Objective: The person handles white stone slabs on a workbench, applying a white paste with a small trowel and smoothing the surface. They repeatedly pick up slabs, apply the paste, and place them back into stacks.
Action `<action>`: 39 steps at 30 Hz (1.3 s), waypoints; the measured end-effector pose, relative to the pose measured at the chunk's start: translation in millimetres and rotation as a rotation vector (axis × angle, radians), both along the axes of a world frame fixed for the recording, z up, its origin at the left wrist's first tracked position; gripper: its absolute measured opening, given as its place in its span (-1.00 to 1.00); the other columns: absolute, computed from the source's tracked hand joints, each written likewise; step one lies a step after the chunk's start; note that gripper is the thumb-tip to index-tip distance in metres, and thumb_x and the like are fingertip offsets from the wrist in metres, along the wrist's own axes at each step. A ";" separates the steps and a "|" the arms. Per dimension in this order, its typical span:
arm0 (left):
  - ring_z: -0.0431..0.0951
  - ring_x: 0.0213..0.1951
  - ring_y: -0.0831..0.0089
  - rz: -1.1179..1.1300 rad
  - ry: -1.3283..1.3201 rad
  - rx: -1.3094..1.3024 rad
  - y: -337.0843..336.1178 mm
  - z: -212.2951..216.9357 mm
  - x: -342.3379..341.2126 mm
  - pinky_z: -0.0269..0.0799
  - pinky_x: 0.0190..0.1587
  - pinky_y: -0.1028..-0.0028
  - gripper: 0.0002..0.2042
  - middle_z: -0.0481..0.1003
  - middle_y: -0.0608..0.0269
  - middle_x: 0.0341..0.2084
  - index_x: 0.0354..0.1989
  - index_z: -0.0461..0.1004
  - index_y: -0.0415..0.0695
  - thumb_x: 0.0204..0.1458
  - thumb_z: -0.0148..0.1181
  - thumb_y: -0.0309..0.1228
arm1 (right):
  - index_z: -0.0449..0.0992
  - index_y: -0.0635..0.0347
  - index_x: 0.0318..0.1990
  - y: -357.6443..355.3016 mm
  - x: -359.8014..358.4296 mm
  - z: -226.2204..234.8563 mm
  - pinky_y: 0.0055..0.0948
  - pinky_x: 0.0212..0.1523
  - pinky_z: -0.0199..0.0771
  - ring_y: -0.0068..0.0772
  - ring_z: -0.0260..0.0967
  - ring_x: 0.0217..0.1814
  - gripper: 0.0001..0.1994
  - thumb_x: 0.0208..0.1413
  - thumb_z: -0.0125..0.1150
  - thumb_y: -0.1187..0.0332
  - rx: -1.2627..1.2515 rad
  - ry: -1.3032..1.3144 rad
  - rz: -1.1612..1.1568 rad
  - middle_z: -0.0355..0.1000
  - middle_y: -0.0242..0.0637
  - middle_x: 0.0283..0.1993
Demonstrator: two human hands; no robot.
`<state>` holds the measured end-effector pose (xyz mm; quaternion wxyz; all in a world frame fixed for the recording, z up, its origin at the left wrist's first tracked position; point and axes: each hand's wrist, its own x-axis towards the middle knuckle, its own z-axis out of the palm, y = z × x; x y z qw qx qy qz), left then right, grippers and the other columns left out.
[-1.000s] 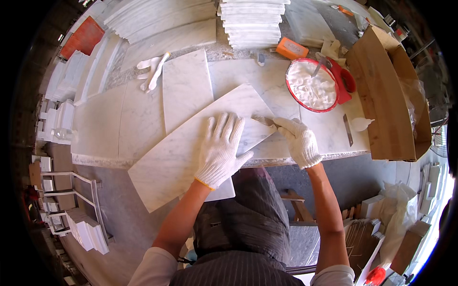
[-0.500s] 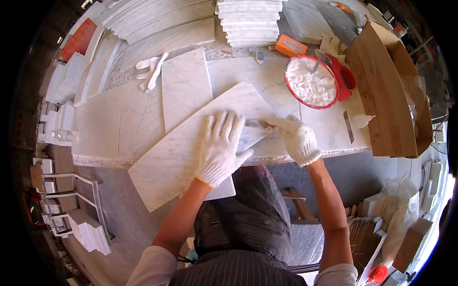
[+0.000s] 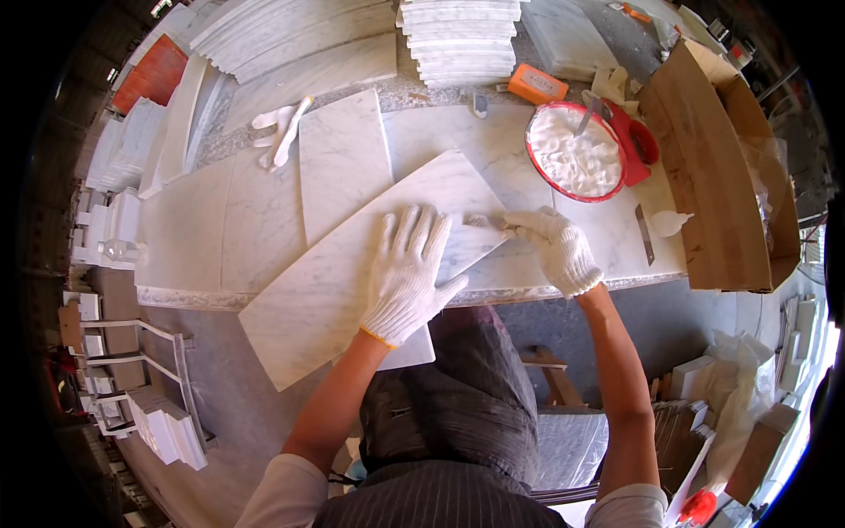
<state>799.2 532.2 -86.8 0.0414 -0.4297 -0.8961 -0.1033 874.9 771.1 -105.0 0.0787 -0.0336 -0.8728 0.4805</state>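
A white, grey-veined marble tile [image 3: 343, 290] lies slantwise over other tiles, its near left corner jutting past the table edge. My left hand [image 3: 409, 268], in a white knitted glove, rests on it with fingers stretched out. My right hand [image 3: 554, 246], gloved the same way, is closed around a small putty knife [image 3: 480, 221]; its grip is hidden in the fingers. The blade lies at the tile's right part, pointing left toward my left fingertips. Beyond the right hand stands a red-rimmed bucket of white paste [image 3: 576, 154] with a metal spatula [image 3: 584, 116] stuck in it.
An open cardboard box [image 3: 709, 176] stands at the table's right end, near a metal strip [image 3: 645, 236] and a white squeeze bulb [image 3: 671, 223]. Spare gloves [image 3: 282, 132] lie at the left. An orange box [image 3: 537, 84] and a tile stack [image 3: 462, 40] are at the back.
My right hand has drawn a little to the right with the putty knife, whose blade has shifted over the tile. My left hand stays flat in place.
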 end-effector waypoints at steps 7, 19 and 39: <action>0.13 0.34 0.06 -0.006 0.014 -0.017 2.4 1.0 -0.1 -0.07 0.38 0.03 -0.19 0.26 -0.03 0.24 0.29 0.22 -0.20 -0.11 0.31 0.00 | 0.58 0.19 -0.02 2.4 -3.1 0.6 -0.37 -0.12 0.43 -0.24 0.47 -0.16 -0.75 0.17 0.13 0.47 -0.068 -0.046 -0.021 0.50 -0.13 -0.18; 0.11 0.34 0.02 -0.013 0.008 -0.048 1.1 2.8 1.4 -0.09 0.38 -0.01 -0.24 0.20 -0.03 0.28 0.28 0.25 -0.10 -0.10 0.32 -0.03 | 0.49 0.12 0.09 -0.5 121.8 12.1 -0.32 -0.11 0.46 -0.04 0.47 -0.15 -0.59 0.02 0.17 0.43 0.371 -0.270 -0.445 0.51 -0.06 -0.10; 0.25 0.23 -0.01 -0.163 0.102 -0.122 -10.7 0.6 14.6 0.07 0.30 -0.05 -0.52 0.31 -0.05 0.16 0.10 0.45 0.03 -0.04 0.29 -0.22 | 0.34 0.25 0.16 -24.0 43.2 14.9 -0.15 -0.39 0.45 0.07 0.48 -0.45 -0.64 0.22 -0.01 0.38 0.276 -0.109 -0.181 0.45 0.03 -0.50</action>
